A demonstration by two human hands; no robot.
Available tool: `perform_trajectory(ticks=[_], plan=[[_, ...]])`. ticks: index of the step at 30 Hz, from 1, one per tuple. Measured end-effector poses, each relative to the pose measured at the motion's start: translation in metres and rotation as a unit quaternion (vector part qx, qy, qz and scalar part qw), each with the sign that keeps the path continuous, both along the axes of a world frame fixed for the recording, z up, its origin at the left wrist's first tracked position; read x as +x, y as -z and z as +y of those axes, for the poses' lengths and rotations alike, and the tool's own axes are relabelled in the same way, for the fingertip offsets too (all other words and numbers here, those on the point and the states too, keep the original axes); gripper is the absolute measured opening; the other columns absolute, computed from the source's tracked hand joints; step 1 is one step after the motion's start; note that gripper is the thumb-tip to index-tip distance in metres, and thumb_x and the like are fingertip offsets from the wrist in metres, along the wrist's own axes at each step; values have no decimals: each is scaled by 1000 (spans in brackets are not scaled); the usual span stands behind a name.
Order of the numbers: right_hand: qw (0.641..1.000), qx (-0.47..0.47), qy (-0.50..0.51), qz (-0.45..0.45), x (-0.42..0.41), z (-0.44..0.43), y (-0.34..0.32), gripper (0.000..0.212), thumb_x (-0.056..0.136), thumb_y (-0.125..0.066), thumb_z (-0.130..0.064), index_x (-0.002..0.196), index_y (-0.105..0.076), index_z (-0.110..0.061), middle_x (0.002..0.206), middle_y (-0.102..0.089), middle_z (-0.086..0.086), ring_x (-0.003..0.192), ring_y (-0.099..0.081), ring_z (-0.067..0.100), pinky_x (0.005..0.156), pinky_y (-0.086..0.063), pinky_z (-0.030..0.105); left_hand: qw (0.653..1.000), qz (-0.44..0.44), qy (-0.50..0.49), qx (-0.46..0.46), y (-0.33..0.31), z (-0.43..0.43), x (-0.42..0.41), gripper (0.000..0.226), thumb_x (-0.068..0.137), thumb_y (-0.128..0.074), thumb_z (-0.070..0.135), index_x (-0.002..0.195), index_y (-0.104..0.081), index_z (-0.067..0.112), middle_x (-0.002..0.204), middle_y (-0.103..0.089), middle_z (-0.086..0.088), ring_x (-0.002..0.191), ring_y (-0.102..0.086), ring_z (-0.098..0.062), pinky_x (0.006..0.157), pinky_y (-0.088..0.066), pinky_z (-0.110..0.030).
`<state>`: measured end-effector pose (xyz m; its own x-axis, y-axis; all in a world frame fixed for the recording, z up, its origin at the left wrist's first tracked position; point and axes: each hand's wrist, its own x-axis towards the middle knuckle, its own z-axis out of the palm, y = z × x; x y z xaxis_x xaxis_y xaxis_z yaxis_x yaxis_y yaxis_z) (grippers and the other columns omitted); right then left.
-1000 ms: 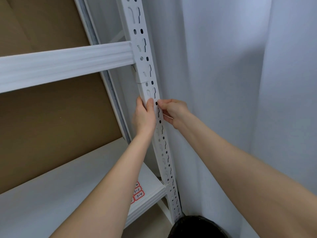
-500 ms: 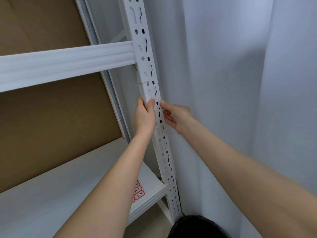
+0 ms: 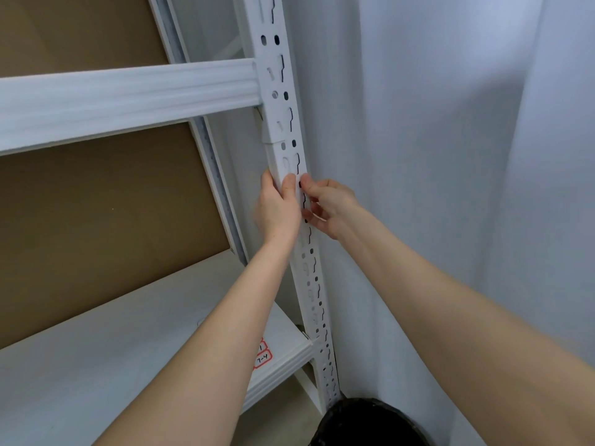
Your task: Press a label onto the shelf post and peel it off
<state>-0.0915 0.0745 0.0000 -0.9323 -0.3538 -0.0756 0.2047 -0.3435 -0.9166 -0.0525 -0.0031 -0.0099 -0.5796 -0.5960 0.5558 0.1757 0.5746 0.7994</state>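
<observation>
A white slotted metal upright post (image 3: 283, 101) of a shelving rack runs from the top centre down to the floor. My left hand (image 3: 278, 209) grips the post from its left side, thumb laid on the front face just below a joint in the post. My right hand (image 3: 325, 206) holds the post's right edge at the same height, thumb on the front by a slot, fingers curled behind the edge. A white horizontal beam (image 3: 128, 98) meets the post above both hands.
A white shelf board (image 3: 112, 349) with red-edged labels (image 3: 262, 358) lies below left. Brown backing board (image 3: 96, 214) fills the rack's rear. A white curtain (image 3: 450, 156) hangs at the right. A dark round object (image 3: 367, 423) sits at the floor by the post's foot.
My right hand's fingers spread flatter along the post edge half a second ago, then curled back round it. My left hand has kept its grip in place.
</observation>
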Motion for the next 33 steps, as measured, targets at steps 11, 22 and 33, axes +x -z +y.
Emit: perform_trajectory(ticks=[11, 22, 33], plan=[[999, -41, -26, 1, -7, 2, 9, 17, 88, -66, -11, 74, -56, -15, 63, -46, -1, 53, -40, 8, 50, -52, 19, 1000, -3, -8, -2, 1, 2, -2, 30, 100, -41, 31, 121, -50, 11, 100, -59, 4, 98, -59, -24, 85, -49, -37], [999, -25, -31, -34, 2, 13, 8, 18, 79, -76, -18, 83, -62, -9, 69, -55, 1, 61, -54, 12, 67, -59, 27, 999, -23, 23, 9, -2, -1, 4, 31, 101, -41, 30, 122, -50, 10, 103, -59, 4, 100, -58, -21, 82, -46, -32], [999, -16, -28, -41, -5, 2, 5, 17, 86, -69, -19, 77, -55, -13, 64, -49, 0, 56, -46, 10, 65, -58, 25, 1000, -22, -3, 2, 0, 0, -1, 30, 100, -39, 32, 120, -49, 12, 102, -59, 4, 99, -59, -24, 86, -49, -39]])
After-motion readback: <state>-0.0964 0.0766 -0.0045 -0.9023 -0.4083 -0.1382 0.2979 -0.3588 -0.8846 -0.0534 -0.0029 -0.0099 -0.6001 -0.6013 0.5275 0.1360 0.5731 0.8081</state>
